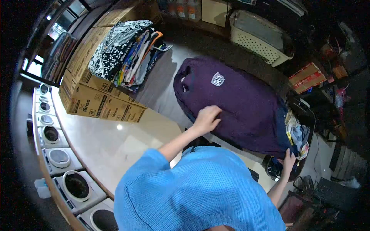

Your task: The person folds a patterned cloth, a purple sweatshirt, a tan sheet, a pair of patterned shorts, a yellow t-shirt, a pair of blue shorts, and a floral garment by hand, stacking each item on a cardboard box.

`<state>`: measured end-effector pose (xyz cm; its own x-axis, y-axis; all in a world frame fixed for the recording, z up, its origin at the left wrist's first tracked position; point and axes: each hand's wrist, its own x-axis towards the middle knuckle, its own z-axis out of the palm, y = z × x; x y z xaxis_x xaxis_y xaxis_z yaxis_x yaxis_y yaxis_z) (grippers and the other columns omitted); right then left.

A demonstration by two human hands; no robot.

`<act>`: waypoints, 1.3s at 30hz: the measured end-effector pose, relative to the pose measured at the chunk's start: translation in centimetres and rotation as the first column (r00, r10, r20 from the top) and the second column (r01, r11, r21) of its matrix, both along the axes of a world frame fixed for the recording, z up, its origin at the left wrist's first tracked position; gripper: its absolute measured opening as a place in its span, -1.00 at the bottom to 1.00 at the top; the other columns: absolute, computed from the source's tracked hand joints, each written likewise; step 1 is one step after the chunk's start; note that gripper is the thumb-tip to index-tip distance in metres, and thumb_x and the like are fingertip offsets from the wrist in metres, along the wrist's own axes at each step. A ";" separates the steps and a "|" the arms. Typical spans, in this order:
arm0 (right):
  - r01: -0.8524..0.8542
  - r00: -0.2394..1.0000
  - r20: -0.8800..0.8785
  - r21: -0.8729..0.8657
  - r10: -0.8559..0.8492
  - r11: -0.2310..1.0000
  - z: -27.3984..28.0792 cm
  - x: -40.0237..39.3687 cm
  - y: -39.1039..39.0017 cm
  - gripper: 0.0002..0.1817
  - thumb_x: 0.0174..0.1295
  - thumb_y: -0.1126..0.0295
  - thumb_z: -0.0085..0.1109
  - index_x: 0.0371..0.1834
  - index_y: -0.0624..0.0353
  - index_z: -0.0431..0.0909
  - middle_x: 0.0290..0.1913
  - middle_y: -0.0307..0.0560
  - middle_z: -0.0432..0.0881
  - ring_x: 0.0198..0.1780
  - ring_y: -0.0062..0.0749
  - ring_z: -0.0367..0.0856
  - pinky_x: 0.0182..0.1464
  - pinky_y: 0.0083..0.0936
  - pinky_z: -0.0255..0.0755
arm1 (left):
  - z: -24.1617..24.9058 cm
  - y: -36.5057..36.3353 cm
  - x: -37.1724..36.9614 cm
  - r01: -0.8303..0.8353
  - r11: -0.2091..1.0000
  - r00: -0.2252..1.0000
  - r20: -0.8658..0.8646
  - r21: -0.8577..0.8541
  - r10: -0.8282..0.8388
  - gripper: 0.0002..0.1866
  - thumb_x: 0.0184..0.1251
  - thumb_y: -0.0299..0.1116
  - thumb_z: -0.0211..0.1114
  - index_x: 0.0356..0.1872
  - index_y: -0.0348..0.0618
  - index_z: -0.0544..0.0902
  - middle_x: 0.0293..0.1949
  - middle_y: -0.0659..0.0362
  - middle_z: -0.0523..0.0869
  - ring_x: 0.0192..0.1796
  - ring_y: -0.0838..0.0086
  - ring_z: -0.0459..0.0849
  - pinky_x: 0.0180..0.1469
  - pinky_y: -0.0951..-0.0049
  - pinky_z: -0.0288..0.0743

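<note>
A dark purple shirt (246,104) with a pale badge print lies spread out in front of me. My left hand (208,119) rests on the shirt's near side, thumb and fingers slightly bent and apart. At the shirt's right end, my right hand (289,158) has its fingers closed on the dark hem. Just beyond that hem is a pile of mixed clothes (297,134) in a dark container (310,125), partly hidden by the shirt.
On the left, a folded stack of colourful clothes (129,57) sits on cardboard boxes (102,102). A cream perforated basket (256,46) stands at the back, and a red and brown box (307,78) at the right. Several front-loading machines (77,186) line the far left.
</note>
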<state>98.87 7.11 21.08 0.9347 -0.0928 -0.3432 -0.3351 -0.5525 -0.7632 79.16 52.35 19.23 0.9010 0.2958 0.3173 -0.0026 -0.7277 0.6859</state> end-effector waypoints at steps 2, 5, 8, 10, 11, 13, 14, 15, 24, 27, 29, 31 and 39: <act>-0.054 0.999 -0.004 -0.063 0.054 0.997 0.2 -0.4 0.3 -0.54 0.43 0.13 0.08 0.03 0.41 0.53 -0.19 -0.01 0.63 -0.38 -0.38 0.65 -0.66 -0.54 0.45 | -0.4 -0.6 -3.2 -0.440 0.885 0.898 0.078 0.151 0.433 -0.37 0.02 -0.35 0.43 0.17 -0.26 0.46 0.14 -0.18 0.52 0.21 -0.09 0.49 0.25 0.05 0.37; -0.182 0.970 0.123 -0.194 0.208 0.964 2.8 0.7 2.2 -0.55 0.44 0.17 0.06 0.06 0.43 0.54 -0.20 0.12 0.66 -0.33 -0.26 0.69 -0.54 -0.46 0.51 | -5.6 -1.2 -4.5 -0.742 0.635 0.668 -0.152 -0.215 0.729 -0.27 0.07 -0.29 0.43 0.27 -0.29 0.34 0.19 -0.23 0.49 0.26 -0.11 0.45 0.29 0.04 0.33; -0.201 0.801 0.403 -0.515 0.443 0.833 6.4 2.6 4.3 -0.58 0.41 0.21 0.09 0.12 0.35 0.58 0.06 0.30 0.64 0.00 0.13 0.66 0.11 -0.28 0.46 | -6.0 -0.9 -3.3 -0.793 0.563 0.609 -0.291 -0.235 0.737 -0.22 0.05 -0.24 0.44 0.29 -0.30 0.30 0.12 -0.24 0.55 0.17 -0.10 0.53 0.24 0.07 0.39; -0.089 0.774 0.486 -0.551 0.406 0.829 9.6 3.5 5.8 -0.61 0.39 0.21 0.13 0.06 0.34 0.62 0.04 0.25 0.67 0.07 0.05 0.65 0.10 -0.33 0.47 | -5.1 0.2 -2.2 -0.818 0.537 0.565 -0.453 -0.204 0.689 -0.21 0.01 -0.21 0.46 0.28 -0.29 0.33 0.05 -0.22 0.62 0.09 -0.06 0.61 0.18 0.12 0.45; -0.095 0.749 0.541 -0.484 0.383 0.870 10.4 4.1 5.8 -0.61 0.38 0.21 0.15 0.05 0.33 0.63 0.04 0.24 0.67 0.07 0.02 0.66 0.10 -0.34 0.47 | -5.3 1.3 -2.2 -0.802 0.550 0.594 -0.420 -0.234 0.687 -0.33 -0.05 -0.18 0.50 0.11 -0.28 0.51 -0.12 -0.18 0.71 -0.05 0.02 0.70 0.04 0.18 0.54; -0.047 0.747 0.588 -0.418 0.310 0.907 12.8 4.7 6.2 -0.61 0.36 0.23 0.20 0.06 0.33 0.63 0.04 0.21 0.68 0.07 -0.04 0.68 0.11 -0.34 0.47 | -6.7 4.7 -2.2 -0.750 0.549 0.661 -0.443 -0.368 0.606 -0.60 0.04 -0.17 0.49 -0.23 -0.28 0.65 -0.29 -0.07 0.74 -0.19 0.19 0.73 -0.12 0.29 0.57; -0.023 0.716 0.641 -0.373 0.276 0.927 12.7 5.7 5.5 -0.61 0.36 0.23 0.21 0.06 0.35 0.63 0.01 0.16 0.71 0.00 -0.16 0.70 0.08 -0.38 0.47 | -5.7 6.0 -2.4 -0.737 0.559 0.676 -0.425 -0.381 0.602 -0.66 0.09 -0.18 0.48 -0.32 -0.28 0.67 -0.35 0.00 0.74 -0.25 0.26 0.73 -0.17 0.32 0.57; -0.063 0.719 0.648 -0.301 0.252 0.952 13.5 6.2 5.1 -0.62 0.37 0.24 0.21 0.04 0.37 0.64 -0.04 0.11 0.73 -0.05 -0.27 0.68 0.06 -0.42 0.47 | -5.5 8.0 -2.6 -0.691 0.582 0.723 -0.387 -0.429 0.573 -0.69 0.16 -0.19 0.46 -0.30 -0.25 0.67 -0.35 0.09 0.73 -0.27 0.33 0.71 -0.20 0.35 0.56; -0.195 0.818 0.540 0.589 -0.201 0.784 24.6 6.4 5.8 -0.60 0.39 0.37 0.19 0.25 0.23 0.49 0.23 -0.02 0.53 0.10 -0.41 0.57 0.12 -0.49 0.50 | 16.1 13.3 0.3 -0.110 0.697 0.528 0.552 -0.709 0.645 -0.32 0.40 -0.19 0.32 0.39 -0.19 0.20 0.18 -0.03 0.50 0.23 0.29 0.47 0.29 0.25 0.34; -0.255 0.824 0.511 0.720 -0.245 0.646 25.4 6.6 6.3 -0.63 0.43 0.41 0.10 0.27 0.21 0.49 0.26 -0.03 0.52 0.18 -0.36 0.56 0.19 -0.43 0.50 | 13.0 4.7 2.8 -0.347 0.730 0.774 0.260 -0.588 0.577 0.15 0.22 -0.12 0.46 0.54 -0.31 -0.24 0.46 -0.12 0.19 0.46 0.12 0.20 0.49 0.22 0.03; -0.275 0.822 0.510 0.745 -0.252 0.608 25.3 6.8 7.2 -0.61 0.44 0.39 0.10 0.29 0.24 0.46 0.26 0.02 0.51 0.22 -0.30 0.53 0.28 -0.36 0.45 | 8.5 0.7 3.9 -0.171 0.534 0.964 -0.028 -0.828 0.265 -0.18 0.15 -0.17 0.50 0.32 -0.29 0.23 0.26 -0.01 0.46 0.30 0.25 0.41 0.41 0.31 0.17; -0.314 0.822 0.516 0.762 -0.239 0.567 25.3 7.2 8.0 -0.60 0.44 0.38 0.10 0.29 0.27 0.45 0.26 0.04 0.50 0.24 -0.28 0.51 0.32 -0.32 0.42 | 7.2 0.0 4.0 -0.161 0.387 0.985 -0.170 -0.908 0.011 -0.54 0.20 -0.18 0.45 0.04 -0.25 0.66 0.00 0.09 0.71 0.09 0.38 0.62 0.25 0.36 0.38; -0.210 0.755 0.643 0.427 -0.132 0.880 23.9 1.5 4.9 -0.69 0.43 0.42 0.11 0.17 0.31 0.53 0.10 -0.09 0.59 0.09 -0.42 0.55 0.19 -0.48 0.42 | 19.9 20.6 -10.2 -0.372 0.567 0.860 -0.041 -0.735 0.509 -0.58 0.38 -0.01 0.22 -0.12 -0.20 0.71 -0.25 0.22 0.75 -0.29 0.56 0.63 -0.16 0.48 0.50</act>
